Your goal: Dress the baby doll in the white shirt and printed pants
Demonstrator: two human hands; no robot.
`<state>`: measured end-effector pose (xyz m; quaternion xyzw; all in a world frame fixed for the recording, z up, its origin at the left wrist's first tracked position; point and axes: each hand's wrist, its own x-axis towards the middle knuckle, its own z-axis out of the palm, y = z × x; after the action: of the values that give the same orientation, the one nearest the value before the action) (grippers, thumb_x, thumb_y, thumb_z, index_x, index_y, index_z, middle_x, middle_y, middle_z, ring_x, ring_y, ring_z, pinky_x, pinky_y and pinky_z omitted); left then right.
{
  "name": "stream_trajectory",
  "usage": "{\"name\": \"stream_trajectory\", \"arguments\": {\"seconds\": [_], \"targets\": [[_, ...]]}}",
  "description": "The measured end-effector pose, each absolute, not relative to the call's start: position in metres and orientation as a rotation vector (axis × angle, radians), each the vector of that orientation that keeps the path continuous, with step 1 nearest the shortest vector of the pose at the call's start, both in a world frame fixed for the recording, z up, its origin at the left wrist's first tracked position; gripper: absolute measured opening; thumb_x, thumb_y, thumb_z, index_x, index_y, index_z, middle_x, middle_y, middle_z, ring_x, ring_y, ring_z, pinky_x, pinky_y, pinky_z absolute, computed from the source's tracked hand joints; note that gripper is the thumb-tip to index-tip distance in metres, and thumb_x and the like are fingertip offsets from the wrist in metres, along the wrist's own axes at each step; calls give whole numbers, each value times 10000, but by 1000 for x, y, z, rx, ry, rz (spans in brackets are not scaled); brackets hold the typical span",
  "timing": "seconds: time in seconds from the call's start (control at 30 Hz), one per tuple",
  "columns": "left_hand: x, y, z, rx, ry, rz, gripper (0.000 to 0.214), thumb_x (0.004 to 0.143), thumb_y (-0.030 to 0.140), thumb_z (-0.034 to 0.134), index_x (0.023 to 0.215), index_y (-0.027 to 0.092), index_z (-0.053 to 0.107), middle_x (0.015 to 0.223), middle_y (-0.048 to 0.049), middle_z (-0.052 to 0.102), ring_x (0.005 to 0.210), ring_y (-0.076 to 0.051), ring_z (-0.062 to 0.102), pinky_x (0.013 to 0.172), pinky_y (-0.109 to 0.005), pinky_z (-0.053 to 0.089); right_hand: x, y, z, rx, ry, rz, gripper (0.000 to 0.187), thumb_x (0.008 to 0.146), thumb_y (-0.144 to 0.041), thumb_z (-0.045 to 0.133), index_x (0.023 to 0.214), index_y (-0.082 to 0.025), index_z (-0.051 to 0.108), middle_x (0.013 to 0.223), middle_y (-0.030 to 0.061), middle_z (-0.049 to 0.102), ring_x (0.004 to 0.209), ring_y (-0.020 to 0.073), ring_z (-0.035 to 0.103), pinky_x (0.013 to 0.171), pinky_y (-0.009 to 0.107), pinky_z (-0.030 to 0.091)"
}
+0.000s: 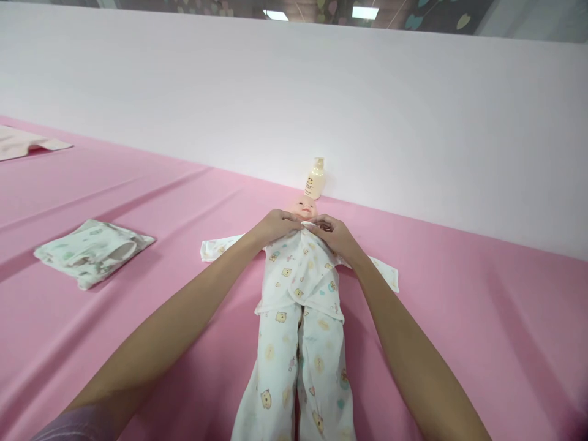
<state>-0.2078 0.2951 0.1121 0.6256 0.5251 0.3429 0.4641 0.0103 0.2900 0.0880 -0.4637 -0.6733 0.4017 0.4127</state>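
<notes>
A baby doll [305, 208] lies on its back on the pink sheet [459, 318], head away from me. It wears a white printed top [301, 269] and matching trousers [298, 367]. Both my hands meet at the doll's neck. My left hand [274, 225] has its fingers curled onto the left side of the top's collar. My right hand [334, 236] pinches the collar's right side just under the chin. The top's sleeves lie spread out to both sides.
A cream pump bottle [315, 178] stands against the white wall behind the doll's head. A folded printed garment [92, 251] lies at the left. Another pale folded cloth [27, 142] sits at the far left edge.
</notes>
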Motion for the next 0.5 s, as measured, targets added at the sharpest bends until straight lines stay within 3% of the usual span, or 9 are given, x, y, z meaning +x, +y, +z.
{"name": "stream_trajectory", "arguments": {"seconds": [0.2, 0.5], "targets": [[-215, 291, 119, 1734, 1262, 787, 298, 838, 445, 759, 1071, 270, 820, 1177, -35, 779, 1046, -224, 705, 809, -265, 531, 11, 289, 92, -1292, -1748, 944, 426, 838, -631, 801, 1027, -251, 767, 925, 27, 734, 863, 213, 625, 763, 346, 501], [-222, 298, 116, 1809, 1134, 805, 370, 842, 545, 780, 1065, 255, 835, 1172, -51, 789, 1012, -220, 692, 855, -283, 537, 9, 290, 88, -1224, -1748, 933, 395, 863, -614, 775, 1049, -266, 753, 964, 32, 737, 893, 218, 625, 784, 346, 505]]}}
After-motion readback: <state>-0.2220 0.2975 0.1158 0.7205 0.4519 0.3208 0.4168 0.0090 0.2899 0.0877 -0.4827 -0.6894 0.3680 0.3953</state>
